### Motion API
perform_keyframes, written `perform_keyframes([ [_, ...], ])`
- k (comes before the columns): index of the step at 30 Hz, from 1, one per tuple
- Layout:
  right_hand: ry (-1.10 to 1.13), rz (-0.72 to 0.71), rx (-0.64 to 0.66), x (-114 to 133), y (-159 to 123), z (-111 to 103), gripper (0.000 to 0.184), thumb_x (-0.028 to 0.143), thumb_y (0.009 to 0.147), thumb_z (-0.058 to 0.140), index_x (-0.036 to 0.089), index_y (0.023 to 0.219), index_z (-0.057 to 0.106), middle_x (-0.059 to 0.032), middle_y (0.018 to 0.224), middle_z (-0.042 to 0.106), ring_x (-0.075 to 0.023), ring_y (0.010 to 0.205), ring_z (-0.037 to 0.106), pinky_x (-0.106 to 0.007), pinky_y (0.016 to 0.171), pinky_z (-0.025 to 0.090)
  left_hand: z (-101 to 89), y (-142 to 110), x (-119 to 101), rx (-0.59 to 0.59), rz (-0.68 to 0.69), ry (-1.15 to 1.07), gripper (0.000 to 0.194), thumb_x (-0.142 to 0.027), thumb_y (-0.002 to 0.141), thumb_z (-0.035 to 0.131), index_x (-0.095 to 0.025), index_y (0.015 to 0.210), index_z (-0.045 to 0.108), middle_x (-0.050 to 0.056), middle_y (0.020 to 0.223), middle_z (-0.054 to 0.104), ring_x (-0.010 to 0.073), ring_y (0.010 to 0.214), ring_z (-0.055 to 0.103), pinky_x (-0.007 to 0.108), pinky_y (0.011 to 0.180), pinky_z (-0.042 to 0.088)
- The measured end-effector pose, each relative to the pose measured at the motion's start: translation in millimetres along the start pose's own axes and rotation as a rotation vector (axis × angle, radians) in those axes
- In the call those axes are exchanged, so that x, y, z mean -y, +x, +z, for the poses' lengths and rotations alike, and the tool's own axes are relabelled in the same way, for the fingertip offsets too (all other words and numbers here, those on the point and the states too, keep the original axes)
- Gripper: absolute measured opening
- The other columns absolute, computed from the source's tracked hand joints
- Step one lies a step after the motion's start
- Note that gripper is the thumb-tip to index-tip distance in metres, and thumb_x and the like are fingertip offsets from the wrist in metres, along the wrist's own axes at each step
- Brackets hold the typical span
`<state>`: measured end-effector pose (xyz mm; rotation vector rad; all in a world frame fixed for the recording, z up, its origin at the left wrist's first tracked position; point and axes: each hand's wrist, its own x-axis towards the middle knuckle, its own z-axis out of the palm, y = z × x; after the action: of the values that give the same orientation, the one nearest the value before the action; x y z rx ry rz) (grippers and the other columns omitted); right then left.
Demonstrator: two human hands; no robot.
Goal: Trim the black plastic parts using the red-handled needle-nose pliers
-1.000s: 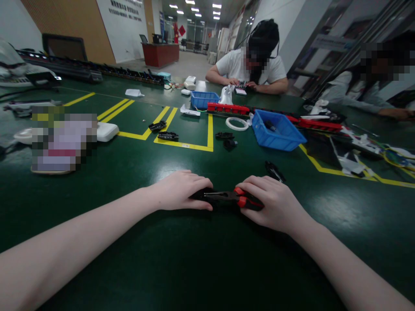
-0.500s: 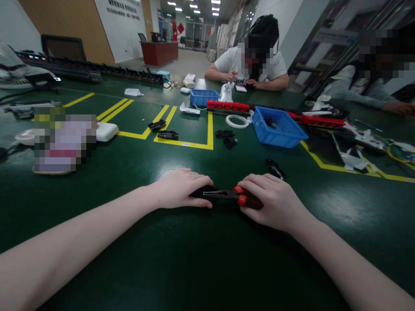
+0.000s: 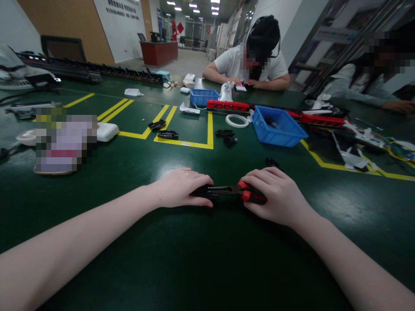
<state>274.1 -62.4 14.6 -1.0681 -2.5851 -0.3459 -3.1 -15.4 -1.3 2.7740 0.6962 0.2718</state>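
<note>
My left hand [image 3: 181,188] is closed around a small black plastic part [image 3: 203,191], pinched between thumb and fingers just above the green table [image 3: 207,259]. In my right hand [image 3: 275,194] are long-nose pliers [image 3: 231,190] with red and black handles. Their jaws point left, and the tips reach the black part at my left fingers; whether they grip it cannot be made out. Another black part [image 3: 274,163] lies just beyond my right knuckles, partly covered by them.
Farther off lie several black parts [image 3: 167,134], a white tape roll [image 3: 237,121] and blue bins [image 3: 279,127]. Red strips [image 3: 228,106] run behind them. A blurred-out phone-like object [image 3: 65,144] rests at left. A person [image 3: 253,65] leans on the far side; another sits at right.
My right hand and the pliers have shifted slightly right and up, the jaw tips drawing back a little along the black part. My left hand stays in place.
</note>
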Motion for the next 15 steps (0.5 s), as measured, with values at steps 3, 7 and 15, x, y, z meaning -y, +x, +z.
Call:
perform_keyframes([
  [3, 0.025, 0.034, 0.012, 1.3, 0.8, 0.1, 0.023, 0.029, 0.079, 0.061, 0.017, 0.098, 0.064, -0.0098, 0.096, 0.072, -0.0248, 0.087, 0.067, -0.041, 0.082, 0.048, 0.0, 0.1, -0.3, -0.003, 0.009, -0.002, 0.04, -0.055, 0.093, 0.057, -0.02, 0.114, 0.057, 0.002, 0.099, 0.068, 0.0189, 0.083, 0.063, 0.03, 0.075, 0.042],
  [7, 0.059, 0.036, 0.041, 5.6, 2.8, 0.9, 0.024, 0.028, 0.079, 0.06, 0.018, 0.1, 0.064, -0.0094, 0.098, 0.073, -0.0244, 0.088, 0.067, -0.042, 0.084, 0.047, 0.2, -0.1, -0.1, -0.006, 0.008, -0.011, 0.04, -0.055, 0.093, 0.057, -0.021, 0.114, 0.057, 0.002, 0.101, 0.069, 0.0189, 0.083, 0.064, 0.03, 0.075, 0.042],
  [15, 0.08, 0.012, 0.04, 9.6, 3.3, 2.4, 0.021, 0.028, 0.078, 0.061, 0.017, 0.096, 0.065, -0.0081, 0.092, 0.073, -0.0235, 0.084, 0.068, -0.044, 0.089, 0.045, 0.2, 0.3, 0.7, -0.001, 0.018, -0.006, 0.04, -0.054, 0.092, 0.058, -0.02, 0.114, 0.057, 0.003, 0.101, 0.069, 0.0198, 0.085, 0.065, 0.03, 0.075, 0.043],
])
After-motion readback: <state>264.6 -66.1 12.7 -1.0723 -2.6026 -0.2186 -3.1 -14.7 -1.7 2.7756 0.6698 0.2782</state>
